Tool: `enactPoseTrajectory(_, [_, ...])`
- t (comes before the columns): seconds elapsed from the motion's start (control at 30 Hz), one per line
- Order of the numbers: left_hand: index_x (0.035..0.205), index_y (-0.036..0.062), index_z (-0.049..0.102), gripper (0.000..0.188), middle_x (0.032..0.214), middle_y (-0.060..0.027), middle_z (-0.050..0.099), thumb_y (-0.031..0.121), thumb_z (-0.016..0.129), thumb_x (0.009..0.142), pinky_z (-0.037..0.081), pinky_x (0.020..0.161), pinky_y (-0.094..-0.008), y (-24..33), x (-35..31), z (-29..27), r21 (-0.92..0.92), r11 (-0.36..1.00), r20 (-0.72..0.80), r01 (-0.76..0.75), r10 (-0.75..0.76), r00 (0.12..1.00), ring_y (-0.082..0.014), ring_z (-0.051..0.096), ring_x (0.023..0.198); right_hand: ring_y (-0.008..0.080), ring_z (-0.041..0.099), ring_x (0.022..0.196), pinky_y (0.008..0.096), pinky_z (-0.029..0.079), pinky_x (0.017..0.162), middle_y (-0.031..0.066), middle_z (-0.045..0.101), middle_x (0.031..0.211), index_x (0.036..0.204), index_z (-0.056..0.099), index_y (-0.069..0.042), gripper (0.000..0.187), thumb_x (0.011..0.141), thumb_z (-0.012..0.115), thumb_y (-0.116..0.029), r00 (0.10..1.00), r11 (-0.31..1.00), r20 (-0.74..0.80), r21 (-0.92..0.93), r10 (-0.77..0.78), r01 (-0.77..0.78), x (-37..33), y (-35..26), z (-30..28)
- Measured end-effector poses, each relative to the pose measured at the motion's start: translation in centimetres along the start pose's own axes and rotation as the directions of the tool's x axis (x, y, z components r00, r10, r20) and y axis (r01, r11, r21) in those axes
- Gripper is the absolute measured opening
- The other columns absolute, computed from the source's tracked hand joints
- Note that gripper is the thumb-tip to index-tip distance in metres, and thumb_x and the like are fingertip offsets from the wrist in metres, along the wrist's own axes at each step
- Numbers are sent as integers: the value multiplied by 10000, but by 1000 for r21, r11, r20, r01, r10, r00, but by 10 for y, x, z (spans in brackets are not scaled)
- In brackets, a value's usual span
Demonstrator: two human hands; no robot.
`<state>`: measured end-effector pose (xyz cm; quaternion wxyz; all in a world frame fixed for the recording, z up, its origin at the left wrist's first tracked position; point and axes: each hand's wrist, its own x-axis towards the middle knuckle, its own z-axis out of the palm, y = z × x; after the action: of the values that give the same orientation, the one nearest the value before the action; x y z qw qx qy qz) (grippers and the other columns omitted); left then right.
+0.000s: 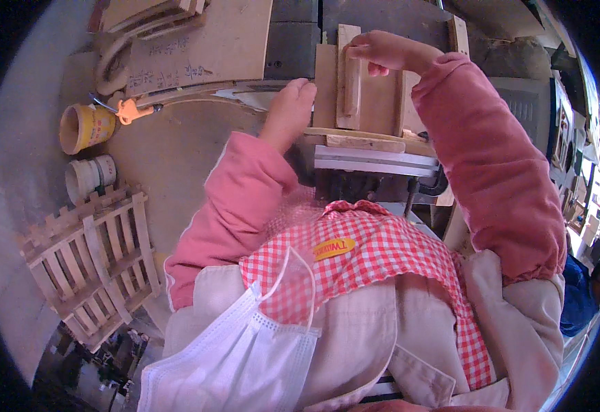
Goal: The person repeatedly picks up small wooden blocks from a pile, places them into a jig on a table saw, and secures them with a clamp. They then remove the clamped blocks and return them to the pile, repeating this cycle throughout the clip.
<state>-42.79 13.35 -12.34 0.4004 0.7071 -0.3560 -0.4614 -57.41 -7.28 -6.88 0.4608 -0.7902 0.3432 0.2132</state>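
Note:
My right hand (385, 51) reaches over a flat wooden board (381, 103), its fingers closed around the far end of a narrow wooden bar (352, 93). The bar rests on a wider pale strip along the board's left part. At the board's left edge is my left hand (289, 113), fingers together and curled; whatever they grip is hidden. A wooden strip (365, 143) lies across the near side of the board, just above a metal rail (375, 161). Another upright strip (409, 103) stands to the right of the bar.
Behind the left hand is a large wooden sheet (204, 55) with handwriting. An orange tool or nozzle (134, 111) hangs by a yellow bucket (88, 129), with a white bucket (90, 177) below. A slatted wooden pallet (94, 268) stands at left. A white face mask (231, 357) hangs at my chest.

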Motion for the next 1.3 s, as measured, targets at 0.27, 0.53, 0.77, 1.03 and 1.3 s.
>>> enactPoseTrajectory(0.27, [1289,-55,475,545,1247,-235,553,318,536,896,367,1024,-402,11,-25,4,33,999,19,-5,4,1000,-367,512,1180,476,620,879,514,482,798,302,642,896,1132,378,0,441,859,551,-300,870,986,-492,-157,-31,-53,-11,-13,70])
enactPoseTrajectory(0.53, [1310,111,453,722,1353,-110,409,322,769,697,276,1071,-500,22,-89,53,496,448,466,-744,585,663,-302,359,1294,465,635,831,527,494,751,290,648,877,1144,336,-1,455,850,541,-282,852,980,-516,-107,91,-169,-13,-27,71])
enactPoseTrajectory(0.77, [1314,144,430,744,1321,-84,405,304,778,675,298,1044,-489,17,-68,59,584,336,489,-739,581,651,-273,394,1242,459,639,828,532,493,749,293,648,866,1120,335,13,430,845,527,-256,838,978,-533,-87,116,-191,-3,-28,57])
enactPoseTrajectory(1.03, [1277,141,459,709,1311,-81,412,310,781,670,301,1042,-480,27,-37,57,596,319,477,-737,598,644,-264,405,1229,471,633,844,532,488,771,299,645,896,1126,333,9,434,858,528,-271,817,981,-571,-99,83,-168,17,-23,32])
enactPoseTrajectory(1.3, [1266,146,481,681,1306,-80,427,308,777,674,291,1058,-484,41,-7,52,577,317,467,-753,628,622,-265,404,1236,470,630,884,524,484,804,312,639,927,1102,335,34,433,866,543,-263,825,982,-558,-87,92,-168,37,-19,5])
